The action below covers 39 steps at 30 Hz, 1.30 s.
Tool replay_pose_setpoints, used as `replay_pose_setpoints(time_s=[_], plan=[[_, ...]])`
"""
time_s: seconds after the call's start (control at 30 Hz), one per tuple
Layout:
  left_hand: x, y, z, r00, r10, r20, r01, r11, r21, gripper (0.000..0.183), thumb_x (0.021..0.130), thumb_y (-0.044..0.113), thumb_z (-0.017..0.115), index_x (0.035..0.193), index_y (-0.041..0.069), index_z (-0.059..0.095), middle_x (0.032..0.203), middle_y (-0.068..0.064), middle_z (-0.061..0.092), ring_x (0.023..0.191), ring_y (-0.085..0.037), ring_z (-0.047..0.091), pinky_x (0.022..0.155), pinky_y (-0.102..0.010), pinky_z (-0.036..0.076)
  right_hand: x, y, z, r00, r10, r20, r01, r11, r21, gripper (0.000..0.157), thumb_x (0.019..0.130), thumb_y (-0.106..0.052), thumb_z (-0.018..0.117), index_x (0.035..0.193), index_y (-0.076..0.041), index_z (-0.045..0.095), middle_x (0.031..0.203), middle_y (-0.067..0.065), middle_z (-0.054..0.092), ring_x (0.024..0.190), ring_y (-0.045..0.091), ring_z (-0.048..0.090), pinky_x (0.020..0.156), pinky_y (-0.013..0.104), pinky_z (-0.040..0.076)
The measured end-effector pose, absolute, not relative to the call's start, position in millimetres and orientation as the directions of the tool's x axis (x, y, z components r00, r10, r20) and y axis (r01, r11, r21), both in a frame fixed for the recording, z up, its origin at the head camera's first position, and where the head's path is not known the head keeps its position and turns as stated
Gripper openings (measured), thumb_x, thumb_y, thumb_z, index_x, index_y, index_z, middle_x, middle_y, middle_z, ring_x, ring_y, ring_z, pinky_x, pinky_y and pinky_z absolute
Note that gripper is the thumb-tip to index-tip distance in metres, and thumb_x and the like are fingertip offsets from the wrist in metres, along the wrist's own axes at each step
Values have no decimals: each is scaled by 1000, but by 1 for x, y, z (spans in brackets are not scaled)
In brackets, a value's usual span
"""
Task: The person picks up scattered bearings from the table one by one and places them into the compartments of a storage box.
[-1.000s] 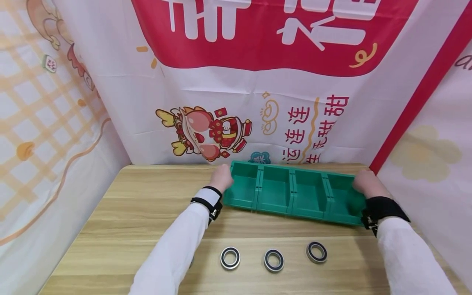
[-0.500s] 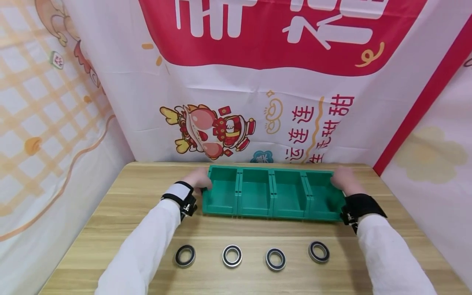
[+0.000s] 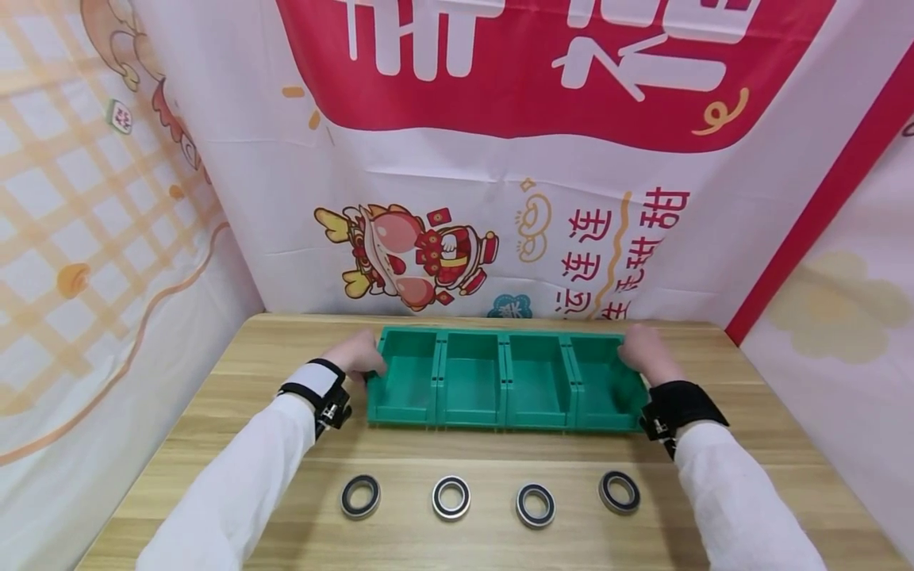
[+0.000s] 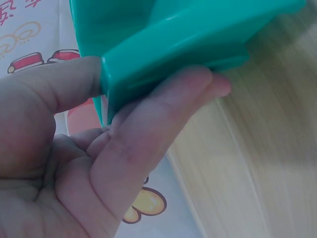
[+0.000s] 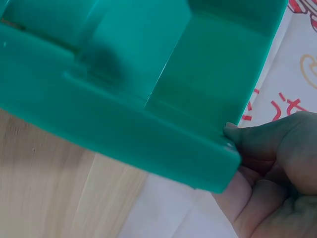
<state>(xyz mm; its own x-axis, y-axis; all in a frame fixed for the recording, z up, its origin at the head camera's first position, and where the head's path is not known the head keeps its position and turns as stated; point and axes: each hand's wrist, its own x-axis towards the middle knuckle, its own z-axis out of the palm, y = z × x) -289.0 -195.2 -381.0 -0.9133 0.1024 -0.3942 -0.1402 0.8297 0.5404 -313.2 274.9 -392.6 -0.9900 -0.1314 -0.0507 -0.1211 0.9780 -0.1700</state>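
Got the green bin (image 3: 471, 415) by both ends
Your left hand (image 3: 355, 354) and right hand (image 3: 650, 353) pinch its end walls, fingers only slightly apart; it's near the far edge of the bench (image 3: 214, 444), four bearings (image 3: 451, 515) closer to you.

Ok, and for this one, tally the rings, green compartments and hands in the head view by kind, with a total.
Green compartments, joined in one row: 4
Black-and-silver rings: 4
Hands, left hand and right hand: 2
Total: 10
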Motion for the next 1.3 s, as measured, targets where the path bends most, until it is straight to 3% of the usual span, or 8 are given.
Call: replay_pose_setpoints(time_s=[0.2,0.37,0.53,0.7,0.77,0.9,1.13,1.3], plan=[[-288,-204,-380,-910,99,-404,-144,836,529,16,79,2,62,70,6,49,65,-6,55,51,-16,56,52,-28,54,-309,265,-391,-990,-132,-52,-120,973,-197,22,86,-2,50,65,3,49,97,36,57,93,49,54,89,56,42],[-288,-206,-381,-907,94,-410,-149,840,521,13,77,2,63,75,4,50,67,-6,54,53,-17,58,55,-29,55,-308,261,-395,-993,-106,-61,-91,975,-205,22,90,-4,51,80,15,55,100,40,55,98,52,53,89,56,43],[-289,-207,-380,-901,95,-423,-150,848,509,12,77,2,63,77,3,51,68,-7,54,53,-17,58,53,-27,55,-305,263,-400,-993,-114,-36,-102,966,-239,23,92,-6,53,78,12,54,84,32,57,83,44,56,75,50,47],[-289,-205,-378,-903,92,-419,-153,843,515,11,77,1,63,81,1,52,71,-10,56,52,-18,59,53,-27,54,-287,272,-390,-989,-138,-60,-112,941,-319,45,96,-16,52,122,20,45,117,41,50,109,53,49,93,58,42],[-289,-204,-378,-902,90,-422,-159,839,520,11,77,0,63,80,1,52,71,-10,56,51,-17,59,53,-27,54,-275,276,-384,-988,-139,-73,-105,930,-353,64,98,-22,51,142,15,22,136,43,31,124,57,33,100,64,32],[-289,-203,-376,-900,89,-426,-160,843,514,11,77,0,62,76,2,52,68,-9,56,50,-16,59,53,-28,55,-244,279,-374,-986,-169,-8,-154,916,-371,80,97,-35,53,152,-4,3,147,40,13,129,60,20,98,71,26],[-289,-204,-378,-902,79,-424,-161,850,502,9,77,1,63,78,2,54,69,-9,58,50,-17,60,56,-29,56,-183,271,-380,-925,-301,230,-355,902,-248,96,88,-33,67,154,-21,-2,155,24,-15,134,60,4,95,77,19],[-290,-203,-379,-902,80,-424,-154,858,490,9,77,1,63,77,2,53,68,-8,57,49,-17,59,56,-30,56,-149,259,-403,-902,-363,234,-414,882,-227,89,89,-34,66,154,-25,6,157,15,-14,136,56,3,94,78,18]])
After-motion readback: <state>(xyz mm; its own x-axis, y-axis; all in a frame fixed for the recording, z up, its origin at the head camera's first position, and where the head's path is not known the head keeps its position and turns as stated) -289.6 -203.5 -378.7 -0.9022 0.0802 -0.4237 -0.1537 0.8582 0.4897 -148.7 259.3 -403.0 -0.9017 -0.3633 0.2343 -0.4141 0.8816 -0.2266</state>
